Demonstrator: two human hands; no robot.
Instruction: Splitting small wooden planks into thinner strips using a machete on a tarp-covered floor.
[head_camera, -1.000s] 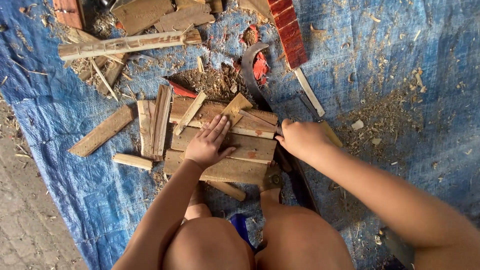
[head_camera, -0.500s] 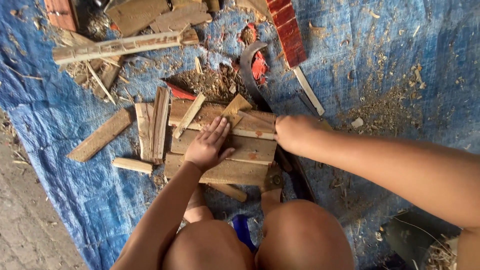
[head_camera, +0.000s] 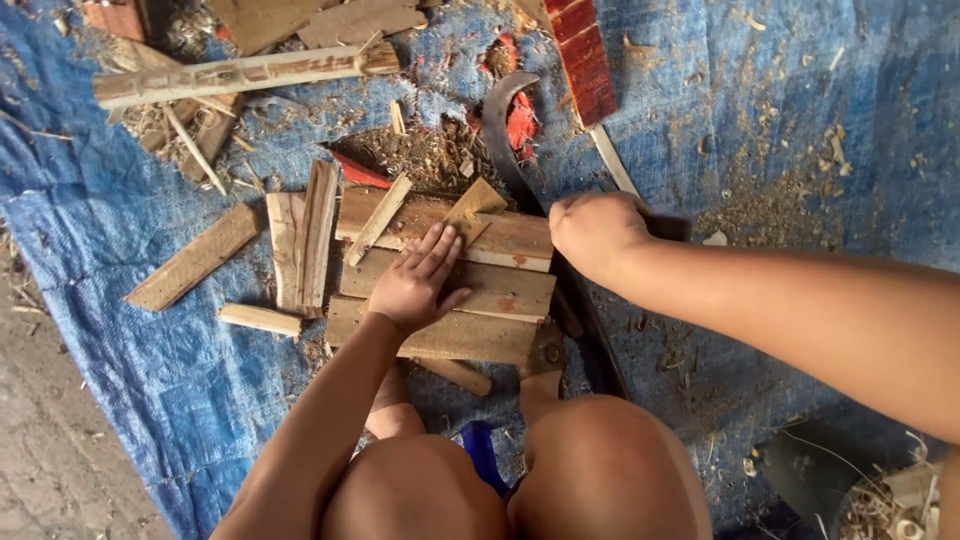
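The left hand (head_camera: 415, 285) lies flat, pinning the planks (head_camera: 445, 280), while the right hand (head_camera: 595, 232) seems clenched on a curved blade (head_camera: 505, 130), so chopping calls for clear fingers.

Left hand (head_camera: 418, 285) sits flat on the stacked wooden planks (head_camera: 450, 290) mid-tarp, fingers spread. Right hand (head_camera: 597, 232) is fisted around a curved blade (head_camera: 505, 130) at the planks' right edge. Blue tarp (head_camera: 800, 120) is covered in sawdust.

Flat stacked planks (head_camera: 500, 290) (perhaps nailed)
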